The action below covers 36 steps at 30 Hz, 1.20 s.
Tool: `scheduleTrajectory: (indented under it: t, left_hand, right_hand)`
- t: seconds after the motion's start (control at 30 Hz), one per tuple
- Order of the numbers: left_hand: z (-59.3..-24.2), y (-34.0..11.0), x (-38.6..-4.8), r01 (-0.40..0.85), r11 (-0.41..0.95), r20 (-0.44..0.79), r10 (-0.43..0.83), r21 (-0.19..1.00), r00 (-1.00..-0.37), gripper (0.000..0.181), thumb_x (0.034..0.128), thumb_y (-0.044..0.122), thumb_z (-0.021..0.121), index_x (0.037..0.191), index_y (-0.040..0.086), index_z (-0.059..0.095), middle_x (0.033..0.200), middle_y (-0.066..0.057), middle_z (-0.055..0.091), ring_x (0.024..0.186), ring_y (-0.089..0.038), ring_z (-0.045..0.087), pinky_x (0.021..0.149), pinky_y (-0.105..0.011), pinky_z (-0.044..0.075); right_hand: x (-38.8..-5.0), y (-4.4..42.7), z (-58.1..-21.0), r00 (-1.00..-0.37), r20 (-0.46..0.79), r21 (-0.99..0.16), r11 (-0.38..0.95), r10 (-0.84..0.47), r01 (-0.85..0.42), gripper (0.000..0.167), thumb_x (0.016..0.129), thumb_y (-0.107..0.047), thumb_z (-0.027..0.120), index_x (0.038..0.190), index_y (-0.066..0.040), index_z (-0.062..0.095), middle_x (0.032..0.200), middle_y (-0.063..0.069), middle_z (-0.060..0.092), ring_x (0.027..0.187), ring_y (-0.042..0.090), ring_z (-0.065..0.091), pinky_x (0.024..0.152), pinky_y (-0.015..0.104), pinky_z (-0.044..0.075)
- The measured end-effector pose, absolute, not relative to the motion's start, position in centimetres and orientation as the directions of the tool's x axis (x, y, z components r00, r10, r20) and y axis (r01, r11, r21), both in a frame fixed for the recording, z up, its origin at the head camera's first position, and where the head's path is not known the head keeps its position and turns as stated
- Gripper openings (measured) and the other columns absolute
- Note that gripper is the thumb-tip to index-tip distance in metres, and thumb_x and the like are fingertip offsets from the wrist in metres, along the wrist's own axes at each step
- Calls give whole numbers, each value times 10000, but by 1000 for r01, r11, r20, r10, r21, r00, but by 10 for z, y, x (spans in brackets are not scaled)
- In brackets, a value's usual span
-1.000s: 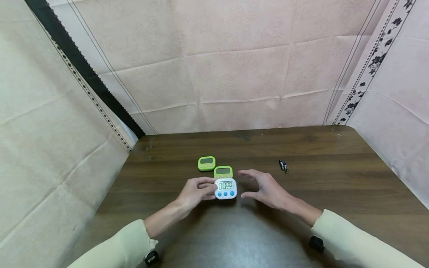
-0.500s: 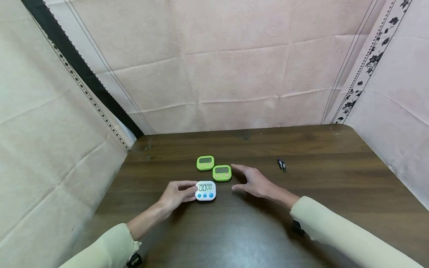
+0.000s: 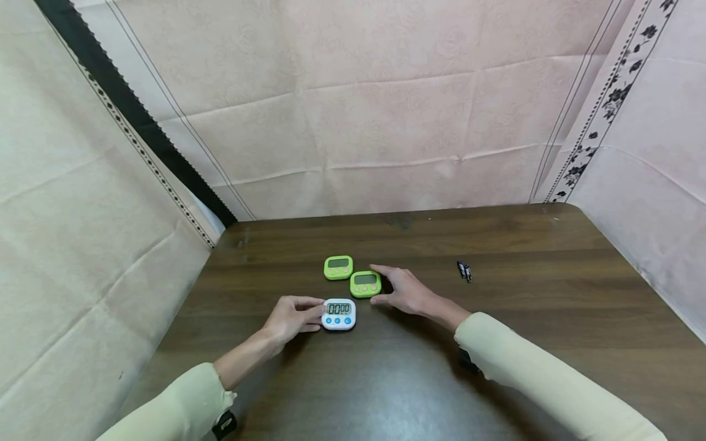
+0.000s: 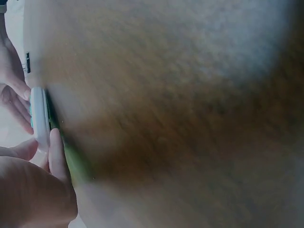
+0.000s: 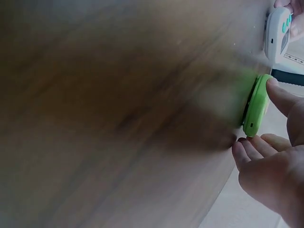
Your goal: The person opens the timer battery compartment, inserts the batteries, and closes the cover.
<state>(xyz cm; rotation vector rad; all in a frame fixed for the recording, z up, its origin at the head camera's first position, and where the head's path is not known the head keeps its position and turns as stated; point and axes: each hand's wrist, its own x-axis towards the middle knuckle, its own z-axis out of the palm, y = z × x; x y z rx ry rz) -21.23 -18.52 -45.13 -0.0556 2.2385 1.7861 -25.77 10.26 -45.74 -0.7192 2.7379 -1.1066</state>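
Just below the centre of the frame, the left hand (image 3: 289, 318) pinches the left edge of a white timer (image 3: 339, 315) between thumb and fingers, its screen facing up. The right hand (image 3: 408, 293) reaches in from the right, thumb and fingers spread wide to straddle the right end of the nearer green timer (image 3: 365, 285); from the right wrist's blurred view I cannot say whether they grip it or only touch. The step in hand looks like taking up that green timer while the white one is held. The next move seems to call for a firm squeeze on both edges, clear of the other green timer (image 3: 338, 267), just beside it at upper left.
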Motion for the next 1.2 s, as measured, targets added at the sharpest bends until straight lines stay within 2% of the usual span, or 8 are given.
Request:
scheduleTrajectory:
  t: [0.23,0.47,0.63,0.83,1.07,1.2]
  left_hand:
    - [-454,-184,-214,-186,289,-232,134,939,-964,279,990,37,753,1224,-112,725,1083,-195,762,841,-219,749,796,-390,679]
    - [-451,-183,-215,-172,330,-222,122,928,-967,224,983,28,760,1180,-79,760,1038,-158,770,810,-204,748,772,-351,678]
    - [-449,-182,-218,-138,400,-196,106,906,-975,189,975,58,781,1150,-11,794,1038,-120,775,848,-203,753,736,-338,678]
    - [-443,-179,-226,-22,507,-89,109,862,-990,225,995,100,769,1214,50,787,1114,-85,775,917,-229,757,769,-356,671]
    - [-434,-162,-232,148,463,36,241,874,-970,383,1024,104,731,1393,19,675,1299,-151,734,1186,-269,706,1009,-398,600]
    - [-430,-147,-231,172,394,46,309,903,-950,442,1040,159,720,1459,50,630,1414,-155,672,1272,-271,664,1090,-443,555]
  right_hand:
    - [-262,95,-460,-891,124,-648,644,-436,-406,727,906,-156,880,1518,28,534,1524,199,569,1428,347,516,1179,490,466]
    - [-263,93,-461,-872,196,-604,645,-449,-468,657,884,-106,895,1443,65,596,1415,203,639,1302,343,615,1085,478,547]
    - [-259,96,-457,-874,196,-648,611,-444,-455,612,928,-64,840,1461,74,573,1439,211,613,1277,337,623,1028,447,588]
    - [-250,103,-449,-886,159,-739,542,-436,-399,567,1015,-80,736,1520,54,516,1531,214,542,1332,361,596,1083,467,557]
    - [-236,115,-436,-883,54,-936,285,-466,-208,553,1084,-130,633,1586,9,445,1588,210,489,1407,315,526,1117,425,520]
    - [-228,123,-427,-858,8,-995,79,-513,-56,543,1122,-140,543,1617,15,380,1595,246,442,1439,359,462,1223,513,400]
